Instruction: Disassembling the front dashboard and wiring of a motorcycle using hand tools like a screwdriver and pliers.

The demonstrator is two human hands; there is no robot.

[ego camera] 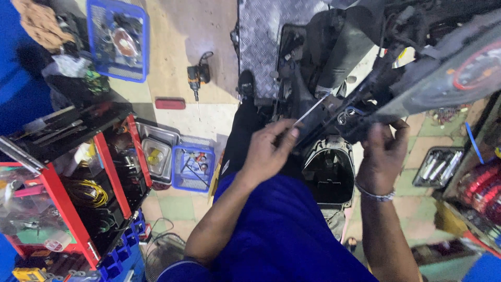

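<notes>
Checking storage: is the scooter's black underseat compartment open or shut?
Open: the black underseat compartment shows its hollow dark interior, with no cover over it.

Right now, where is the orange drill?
In the head view, the orange drill lies on the floor at upper centre-left, just right of the blue basket and above a flat red bar, well away from both hands.
</notes>
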